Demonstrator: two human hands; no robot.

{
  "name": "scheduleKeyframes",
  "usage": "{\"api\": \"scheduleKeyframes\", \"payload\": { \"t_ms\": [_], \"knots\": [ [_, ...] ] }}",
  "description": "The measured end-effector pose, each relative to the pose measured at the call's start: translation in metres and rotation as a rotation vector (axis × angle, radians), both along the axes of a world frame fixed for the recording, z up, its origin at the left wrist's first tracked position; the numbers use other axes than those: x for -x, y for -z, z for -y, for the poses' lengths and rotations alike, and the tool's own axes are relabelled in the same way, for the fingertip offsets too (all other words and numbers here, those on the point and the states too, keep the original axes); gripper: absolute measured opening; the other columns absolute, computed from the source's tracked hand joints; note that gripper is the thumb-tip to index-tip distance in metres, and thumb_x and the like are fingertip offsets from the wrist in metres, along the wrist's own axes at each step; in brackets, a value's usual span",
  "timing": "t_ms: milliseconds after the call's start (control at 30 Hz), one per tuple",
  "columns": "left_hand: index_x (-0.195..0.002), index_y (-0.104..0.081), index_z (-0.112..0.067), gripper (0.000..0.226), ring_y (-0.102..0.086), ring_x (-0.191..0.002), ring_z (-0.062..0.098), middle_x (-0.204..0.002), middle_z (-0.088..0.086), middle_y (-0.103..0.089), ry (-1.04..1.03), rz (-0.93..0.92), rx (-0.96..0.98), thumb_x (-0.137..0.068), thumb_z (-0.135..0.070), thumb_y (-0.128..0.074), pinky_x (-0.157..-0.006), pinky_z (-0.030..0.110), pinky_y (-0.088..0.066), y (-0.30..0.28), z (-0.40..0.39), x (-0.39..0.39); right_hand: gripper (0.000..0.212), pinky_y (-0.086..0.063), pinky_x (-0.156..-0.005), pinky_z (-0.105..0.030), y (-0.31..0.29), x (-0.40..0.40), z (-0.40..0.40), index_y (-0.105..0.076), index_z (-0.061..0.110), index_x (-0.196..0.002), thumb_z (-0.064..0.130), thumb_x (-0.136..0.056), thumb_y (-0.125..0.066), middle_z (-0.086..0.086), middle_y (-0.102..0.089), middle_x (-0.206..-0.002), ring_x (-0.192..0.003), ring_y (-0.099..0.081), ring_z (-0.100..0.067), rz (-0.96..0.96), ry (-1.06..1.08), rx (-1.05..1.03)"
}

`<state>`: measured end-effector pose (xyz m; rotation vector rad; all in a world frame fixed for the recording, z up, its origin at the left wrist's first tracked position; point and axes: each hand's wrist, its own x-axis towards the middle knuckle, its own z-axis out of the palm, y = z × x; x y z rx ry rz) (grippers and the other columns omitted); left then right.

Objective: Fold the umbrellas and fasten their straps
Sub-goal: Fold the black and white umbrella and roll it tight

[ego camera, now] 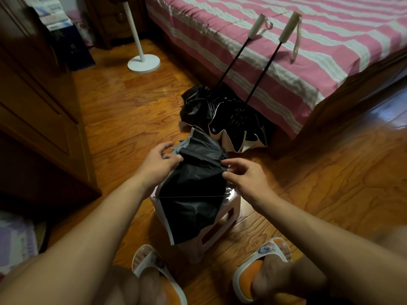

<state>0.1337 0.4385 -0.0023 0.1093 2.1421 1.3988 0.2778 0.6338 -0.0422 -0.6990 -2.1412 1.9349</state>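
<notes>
A black-lined umbrella [193, 194] with a pale outer edge lies loosely collapsed over a white stool [231, 208] between my feet. My left hand [156, 161] pinches a fold of its canopy on the left side. My right hand [244, 175] pinches the fabric on the right side. Two more umbrellas lean against the bed, shafts extended and canopies slack on the floor: the left umbrella [198, 104] and the right umbrella [240, 128]. Their cream handles [256, 26] [288, 27] rest on the bedspread.
A bed [308, 40] with a pink and white striped cover fills the upper right. A white fan stand [143, 62] is on the wooden floor at the back. A dark wooden wardrobe [37, 106] runs along the left. My feet wear orange slippers [259, 274].
</notes>
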Motion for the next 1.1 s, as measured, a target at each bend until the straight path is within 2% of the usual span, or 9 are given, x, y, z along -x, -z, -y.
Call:
{"api": "scheduleKeyframes", "payload": {
  "t_ms": [133, 333, 500, 633, 700, 800, 900, 1033, 1100],
  "knots": [
    [-0.148, -0.045, -0.032, 0.059, -0.060, -0.116, 0.015, -0.127, -0.003, -0.061, 0.002, -0.041, 0.025, -0.097, -0.017, -0.067, -0.104, 0.042, -0.051, -0.003, 0.001, 0.002, 0.032, -0.060, -0.090, -0.044, 0.003, -0.005, 0.001, -0.075, 0.029, -0.096, -0.002, -0.086, -0.075, 0.001, -0.067, -0.085, -0.087, -0.068, -0.016, -0.022, 0.011, 0.025],
    [-0.129, -0.063, -0.026, 0.039, -0.066, -0.096, 0.018, -0.104, 0.003, -0.067, 0.076, -0.104, 0.000, -0.096, -0.007, -0.066, -0.076, 0.028, -0.053, -0.009, 0.005, -0.004, 0.027, -0.057, -0.085, -0.027, 0.005, -0.011, 0.001, -0.073, 0.023, -0.107, 0.004, -0.087, -0.076, -0.003, -0.066, -0.092, -0.089, -0.067, -0.015, 0.008, -0.009, 0.055],
    [-0.109, -0.071, -0.028, 0.025, -0.065, -0.102, 0.017, -0.111, 0.004, -0.067, 0.016, -0.191, -0.066, -0.099, -0.007, -0.061, -0.080, 0.030, -0.057, -0.027, 0.000, -0.004, 0.028, -0.059, -0.085, -0.035, 0.010, -0.005, -0.001, -0.072, 0.033, -0.107, 0.016, -0.087, -0.080, 0.005, -0.069, -0.100, -0.090, -0.069, -0.014, 0.067, -0.058, -0.109],
    [-0.102, -0.070, -0.021, 0.026, -0.066, -0.098, 0.017, -0.103, 0.002, -0.067, -0.081, -0.234, -0.084, -0.102, -0.001, -0.053, -0.092, 0.036, -0.055, -0.036, -0.005, -0.005, 0.021, -0.061, -0.079, -0.031, 0.008, 0.000, -0.002, -0.075, 0.030, -0.093, 0.009, -0.087, -0.078, 0.002, -0.074, -0.091, -0.087, -0.073, -0.014, 0.027, 0.023, -0.088],
    [-0.105, -0.070, -0.022, 0.025, -0.065, -0.093, 0.012, -0.100, -0.003, -0.066, -0.107, -0.290, -0.049, -0.102, -0.003, -0.054, -0.091, 0.034, -0.056, -0.039, -0.005, -0.004, 0.020, -0.058, -0.075, -0.024, 0.005, 0.000, -0.003, -0.075, 0.027, -0.093, 0.007, -0.088, -0.077, 0.003, -0.075, -0.089, -0.086, -0.073, -0.010, 0.011, 0.045, -0.082],
    [-0.123, -0.067, -0.030, 0.029, -0.067, -0.100, 0.004, -0.112, -0.011, -0.067, 0.041, -0.275, -0.082, -0.099, -0.014, -0.063, -0.075, 0.015, -0.055, -0.046, 0.000, -0.004, 0.019, -0.056, -0.073, -0.018, 0.005, -0.002, -0.003, -0.074, 0.025, -0.096, 0.007, -0.090, -0.074, 0.006, -0.073, -0.090, -0.085, -0.071, -0.002, 0.010, 0.042, -0.099],
    [-0.129, -0.064, -0.032, 0.043, -0.070, -0.098, 0.006, -0.110, -0.007, -0.072, 0.215, -0.212, -0.049, -0.092, -0.011, -0.072, -0.073, 0.021, -0.061, -0.045, 0.003, -0.004, 0.017, -0.052, -0.071, -0.012, 0.009, -0.001, -0.002, -0.074, 0.026, -0.091, 0.009, -0.093, -0.071, 0.010, -0.069, -0.093, -0.085, -0.065, 0.006, 0.015, 0.060, -0.182],
    [-0.120, -0.068, -0.026, 0.028, -0.062, -0.090, 0.004, -0.103, -0.007, -0.066, 0.041, -0.704, 0.202, -0.097, -0.010, -0.064, -0.079, 0.022, -0.055, -0.037, -0.002, -0.003, 0.013, -0.055, -0.082, -0.030, 0.026, 0.024, -0.014, -0.070, 0.028, -0.093, 0.016, -0.097, -0.066, 0.011, -0.065, -0.094, -0.092, -0.062, -0.005, 0.073, 0.076, -0.307],
    [-0.120, -0.067, -0.022, 0.024, -0.059, -0.094, 0.005, -0.108, -0.006, -0.063, 0.013, -0.845, 0.166, -0.099, -0.013, -0.061, -0.083, 0.023, -0.051, -0.034, -0.006, -0.008, 0.009, -0.057, -0.086, -0.039, 0.037, 0.044, -0.024, -0.069, 0.026, -0.102, 0.019, -0.096, -0.067, 0.013, -0.065, -0.091, -0.093, -0.063, -0.012, 0.112, 0.089, -0.375]
  ]
}}
